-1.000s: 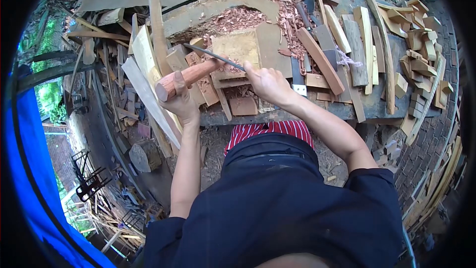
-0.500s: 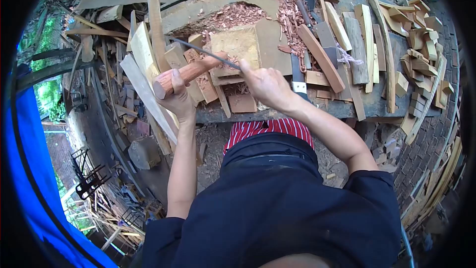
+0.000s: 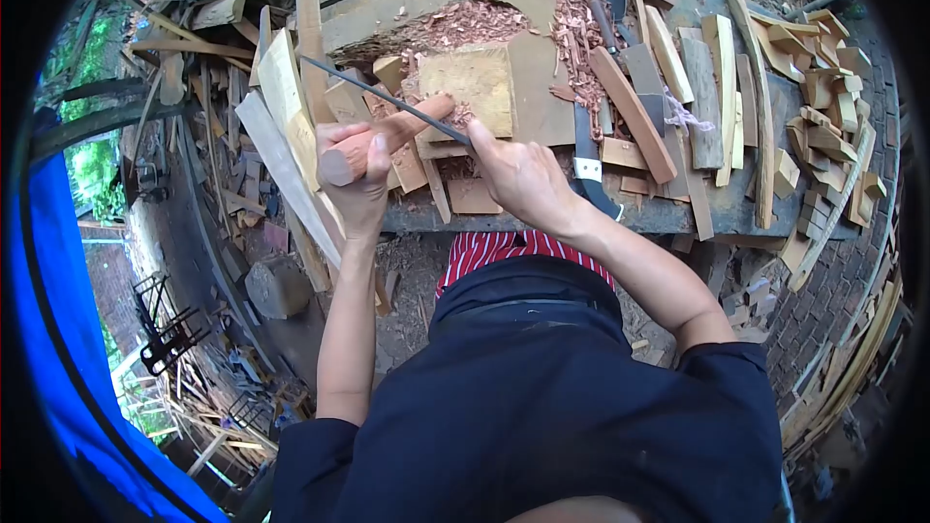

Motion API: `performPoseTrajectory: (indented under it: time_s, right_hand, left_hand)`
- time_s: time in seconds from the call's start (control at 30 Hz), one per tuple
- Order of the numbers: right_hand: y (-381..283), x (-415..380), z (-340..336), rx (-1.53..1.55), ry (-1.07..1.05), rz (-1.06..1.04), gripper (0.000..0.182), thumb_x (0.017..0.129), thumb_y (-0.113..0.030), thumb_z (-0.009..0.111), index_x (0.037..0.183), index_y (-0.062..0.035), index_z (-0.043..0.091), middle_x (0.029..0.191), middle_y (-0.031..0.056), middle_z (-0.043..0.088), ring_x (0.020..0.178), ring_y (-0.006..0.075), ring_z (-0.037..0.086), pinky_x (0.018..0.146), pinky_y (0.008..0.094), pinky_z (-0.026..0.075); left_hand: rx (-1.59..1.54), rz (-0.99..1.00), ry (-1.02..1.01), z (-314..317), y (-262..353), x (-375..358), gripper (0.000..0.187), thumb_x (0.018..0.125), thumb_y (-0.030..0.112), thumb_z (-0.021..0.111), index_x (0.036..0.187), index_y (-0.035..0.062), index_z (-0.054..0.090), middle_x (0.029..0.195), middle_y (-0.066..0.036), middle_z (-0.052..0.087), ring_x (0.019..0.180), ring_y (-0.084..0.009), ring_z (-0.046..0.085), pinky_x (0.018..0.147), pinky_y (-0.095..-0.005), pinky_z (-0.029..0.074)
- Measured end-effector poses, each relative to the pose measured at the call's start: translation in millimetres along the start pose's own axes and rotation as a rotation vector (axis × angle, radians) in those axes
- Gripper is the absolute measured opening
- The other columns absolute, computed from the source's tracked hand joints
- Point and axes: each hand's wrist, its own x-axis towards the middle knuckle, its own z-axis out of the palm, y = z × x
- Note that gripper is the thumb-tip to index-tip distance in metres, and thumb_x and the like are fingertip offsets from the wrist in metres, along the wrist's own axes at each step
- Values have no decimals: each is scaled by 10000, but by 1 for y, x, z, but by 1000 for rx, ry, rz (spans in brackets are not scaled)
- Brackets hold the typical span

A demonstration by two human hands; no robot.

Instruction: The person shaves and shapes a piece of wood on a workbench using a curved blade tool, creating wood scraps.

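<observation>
My left hand (image 3: 356, 196) is wrapped around a rounded, reddish wooden handle piece (image 3: 415, 120), its blunt cut end towards me. A long, thin, dark file (image 3: 363, 86) lies slantwise across the far part of that piece. Its near end is in my closed right hand (image 3: 528, 179), thumb pointing along it; the grip inside the fist is hidden. Beneath and beyond is a pale square wooden block (image 3: 475, 73) on the workbench (image 3: 446, 225), with a few reddish shavings (image 3: 460, 116) beside the piece.
Shavings heap (image 3: 475, 21) behind the block. Right of it lie a flat blade with a white collar (image 3: 587, 170), a reddish wooden bar (image 3: 635, 116) and several strips. Small offcuts (image 3: 823, 136) pile up at the far right. Long boards (image 3: 281, 169) lean on the left.
The file reaches further left across the wooden piece. My left hand's fingers now show over the top of the piece, and its near end has shifted slightly right.
</observation>
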Motion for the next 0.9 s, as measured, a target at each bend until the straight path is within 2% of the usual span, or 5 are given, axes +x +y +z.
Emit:
performPoseTrajectory:
  time_s: [0.17,0.4,0.47,0.63,0.9]
  right_hand:
    - [71,4,44,-150,61,71,286,908,-104,391,1186,-54,431,737,211,654,659,408,647,531,517,497]
    - [-1,-6,-7,36,-51,57,291,891,-89,409,1177,-38,393,689,235,629,639,424,634,521,546,477]
    - [8,-11,4,57,-65,20,301,882,-73,411,1180,-39,391,690,233,631,650,426,635,540,556,480]
    - [24,-2,8,-21,10,-4,269,897,-88,452,1153,-12,420,627,229,598,593,434,607,523,556,454]
    - [-9,-6,-8,81,20,34,255,916,-112,460,1153,-26,421,616,216,598,589,443,600,512,552,438]
  left_hand:
    - [-62,-64,125,-1,-9,-2,230,826,162,681,925,-4,559,863,-50,548,787,-135,545,724,-275,451]
    - [-112,-118,115,3,-9,-5,271,828,169,676,970,-3,522,928,-77,548,848,-155,553,768,-288,457]
    - [35,64,48,0,-7,-4,305,824,172,678,998,0,498,967,-86,535,892,-163,543,805,-294,451]
    - [-98,-109,16,-8,-7,4,377,774,218,720,1002,11,504,962,-66,515,890,-155,524,813,-281,438]
    - [15,-3,-33,-3,1,-1,376,775,216,727,987,9,496,948,-62,508,888,-161,524,812,-296,435]
